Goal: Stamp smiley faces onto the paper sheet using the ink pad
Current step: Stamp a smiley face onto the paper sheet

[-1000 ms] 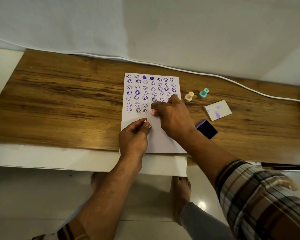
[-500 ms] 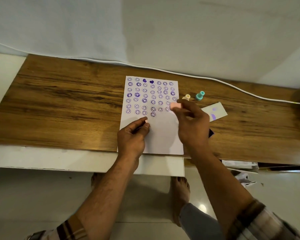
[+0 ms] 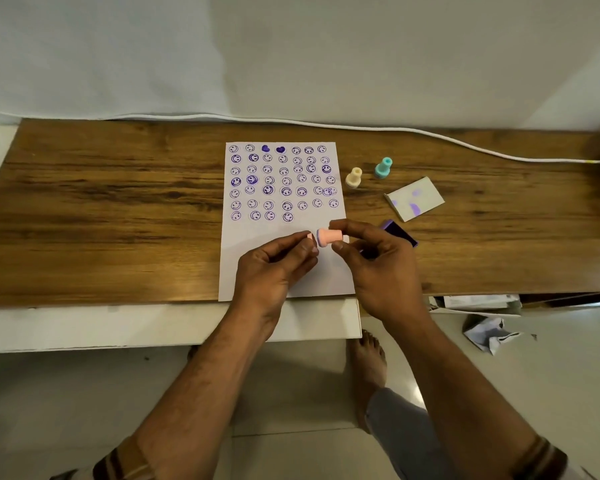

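We have the paper sheet (image 3: 284, 265) flat on the worktop (image 3: 118, 209), nearly seven rows of purple smileys filled and its lower third blank. Our right hand (image 3: 378, 268) has its grip clamped on the pink stamp (image 3: 328, 236); our left hand (image 3: 274, 268) pinches a small pale piece we cannot identify. The ink pad (image 3: 400, 233) sits at 3 o'clock.

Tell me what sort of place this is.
Probably a room at home, not a workshop: a wooden desk against a plain wall, a tiled floor with crumpled paper, and the person's bare feet beneath.
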Available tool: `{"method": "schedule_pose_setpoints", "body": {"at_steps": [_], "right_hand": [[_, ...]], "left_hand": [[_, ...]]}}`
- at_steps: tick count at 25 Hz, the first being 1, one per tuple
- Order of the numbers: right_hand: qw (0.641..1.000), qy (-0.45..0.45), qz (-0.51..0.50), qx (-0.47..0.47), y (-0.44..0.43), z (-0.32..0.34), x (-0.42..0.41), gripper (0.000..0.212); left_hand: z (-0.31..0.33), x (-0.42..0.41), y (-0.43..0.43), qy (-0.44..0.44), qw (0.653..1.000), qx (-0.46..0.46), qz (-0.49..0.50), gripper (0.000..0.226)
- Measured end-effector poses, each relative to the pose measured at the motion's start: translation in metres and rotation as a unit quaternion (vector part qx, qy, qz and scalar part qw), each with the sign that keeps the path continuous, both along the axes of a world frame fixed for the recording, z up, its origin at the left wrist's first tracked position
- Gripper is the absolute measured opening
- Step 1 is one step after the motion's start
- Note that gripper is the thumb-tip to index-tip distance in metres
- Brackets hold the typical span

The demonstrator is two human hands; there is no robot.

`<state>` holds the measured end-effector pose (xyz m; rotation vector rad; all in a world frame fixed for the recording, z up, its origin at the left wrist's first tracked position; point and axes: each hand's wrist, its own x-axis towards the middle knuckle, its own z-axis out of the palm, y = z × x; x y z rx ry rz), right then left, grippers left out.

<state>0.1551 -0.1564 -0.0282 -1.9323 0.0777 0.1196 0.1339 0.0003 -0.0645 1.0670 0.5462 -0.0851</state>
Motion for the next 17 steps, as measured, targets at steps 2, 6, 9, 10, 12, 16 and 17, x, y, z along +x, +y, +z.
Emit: {"method": "schedule_pose_setpoints", "body": {"at_steps": [2, 6, 9, 10, 12, 16, 17], "right_hand": [[1.000, -0.007, 0.008, -0.020, -0.0015, -0.0010, 0.0006, 0.034], [0.999, -0.008, 0.030, -0.017, -0.0052, 0.0004, 0.0009, 0.034], [0.998, 0.001, 0.055, -0.016, -0.0078, 0.0018, 0.0011, 0.033], [0.998, 0.005, 0.058, -0.015, -0.0086, 0.0019, 0.0018, 0.032], [0.998, 0.012, 0.058, -0.011, -0.0089, 0.0007, 0.0033, 0.031], [0.998, 0.024, 0.052, -0.011, -0.0069, -0.0041, 0.0048, 0.022], [0.998, 0.027, 0.050, -0.011, -0.0065, -0.0054, 0.0049, 0.022]], "left_hand": [[0.0017, 0.0008, -0.0037, -0.005, 1.000, -0.003, -0.005, 0.043], [0.0010, -0.0001, -0.0067, -0.006, 1.000, 0.001, -0.009, 0.044], [0.0006, -0.0014, -0.0067, 0.000, 1.000, 0.001, -0.013, 0.032], [-0.0001, -0.0014, -0.0070, 0.000, 1.000, 0.000, -0.016, 0.028], [-0.0007, -0.0013, -0.0071, 0.000, 1.000, -0.011, -0.018, 0.028], [-0.0014, -0.0012, -0.0054, -0.011, 1.000, -0.003, -0.021, 0.033], [-0.0008, -0.0013, -0.0047, -0.016, 1.000, 0.009, -0.019, 0.034]]}}
